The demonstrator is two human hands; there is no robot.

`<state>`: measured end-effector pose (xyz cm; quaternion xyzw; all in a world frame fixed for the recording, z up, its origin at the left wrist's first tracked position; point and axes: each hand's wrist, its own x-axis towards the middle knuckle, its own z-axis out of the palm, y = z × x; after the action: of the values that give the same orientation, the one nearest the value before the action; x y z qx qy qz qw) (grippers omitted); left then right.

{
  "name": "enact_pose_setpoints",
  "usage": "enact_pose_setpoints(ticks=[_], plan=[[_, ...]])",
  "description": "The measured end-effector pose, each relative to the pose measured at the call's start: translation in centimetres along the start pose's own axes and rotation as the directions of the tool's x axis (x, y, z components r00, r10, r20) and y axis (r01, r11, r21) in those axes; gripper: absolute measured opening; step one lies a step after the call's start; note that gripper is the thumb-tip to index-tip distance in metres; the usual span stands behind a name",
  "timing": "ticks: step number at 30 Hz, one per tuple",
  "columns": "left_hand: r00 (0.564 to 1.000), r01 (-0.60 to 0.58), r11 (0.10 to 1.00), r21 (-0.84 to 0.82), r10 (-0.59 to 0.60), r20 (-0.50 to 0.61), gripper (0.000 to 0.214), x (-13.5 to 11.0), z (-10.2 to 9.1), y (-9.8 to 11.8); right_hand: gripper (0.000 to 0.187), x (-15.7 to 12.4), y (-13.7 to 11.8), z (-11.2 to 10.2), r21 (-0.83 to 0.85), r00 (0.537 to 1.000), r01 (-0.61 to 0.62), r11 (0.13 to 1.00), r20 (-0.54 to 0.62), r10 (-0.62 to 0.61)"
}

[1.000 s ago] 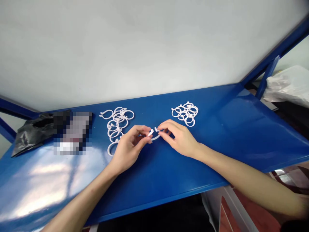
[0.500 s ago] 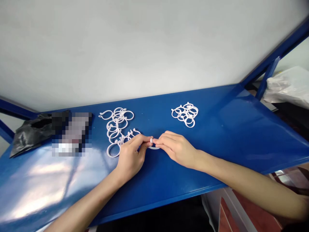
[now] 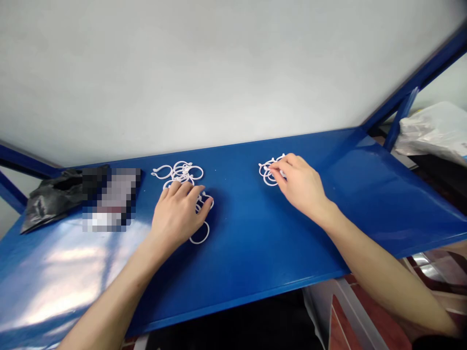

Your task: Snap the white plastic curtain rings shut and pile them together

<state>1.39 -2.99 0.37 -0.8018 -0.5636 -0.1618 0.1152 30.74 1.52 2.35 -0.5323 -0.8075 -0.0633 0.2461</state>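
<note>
My left hand (image 3: 178,209) is palm down over the left pile of white plastic rings (image 3: 163,171). Its fingers are apart and it hides part of the pile. Close beneath that hand, a single white ring (image 3: 208,233) shows on the table, partly covered. Farther right, my right hand (image 3: 297,184) has its thumb and index finger pinched on a thin white ring (image 3: 270,184) at the smaller right pile. The rings have small knobs or eyelets at one point of the loop. Most of the right pile is behind the right hand.
The rings lie on a blue metal table (image 3: 241,272) against a pale wall (image 3: 219,73). At left are a black plastic bag (image 3: 47,204) and a blurred-out rectangular item (image 3: 115,197). A clear plastic bag (image 3: 434,129) is beyond the blue post (image 3: 401,119) at right.
My hands have moved apart from the ring they both held. That ring now lies by the left pile under my left hand, while my right hand has reached to the right pile.
</note>
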Motion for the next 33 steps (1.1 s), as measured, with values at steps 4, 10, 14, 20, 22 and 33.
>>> enact_pose_setpoints(ticks=[4, 10, 14, 20, 22, 33], plan=[[0.993, -0.024, 1.000, -0.008, 0.025, 0.112, 0.031, -0.2, 0.3, -0.5, 0.023, 0.4, 2.0, -0.2, -0.084, 0.990, -0.103, 0.991, 0.084, 0.110], [0.991, -0.011, 0.990, -0.144, 0.030, 0.128, 0.026, -0.1, 0.8, -0.7, 0.025, 0.5, 2.0, -0.2, -0.100, 0.990, -0.127, 0.987, 0.046, 0.133], [0.996, -0.008, 0.988, -0.155, 0.022, 0.092, 0.024, 0.1, 0.8, -0.9, 0.024, 0.5, 1.3, -0.5, -0.070, 0.990, -0.138, 0.988, -0.006, 0.138], [0.991, -0.013, 0.974, -0.227, -0.018, -0.134, 0.017, 0.4, 0.3, 0.0, 0.020, -0.4, -1.2, 0.3, 0.154, 0.998, 0.070, 0.986, -0.007, -0.069], [0.982, -0.029, 0.967, -0.252, -0.020, -0.189, 0.014, 0.3, 0.1, 0.7, 0.021, -1.1, -2.5, 0.8, 0.311, 0.984, 0.162, 0.936, 0.017, -0.176], [0.970, 0.219, 0.655, -0.724, -0.225, 0.090, 0.016, -0.5, -0.9, 3.7, 0.017, -3.0, -5.6, 2.4, 0.710, 0.969, 0.173, 0.683, 0.001, -0.246]])
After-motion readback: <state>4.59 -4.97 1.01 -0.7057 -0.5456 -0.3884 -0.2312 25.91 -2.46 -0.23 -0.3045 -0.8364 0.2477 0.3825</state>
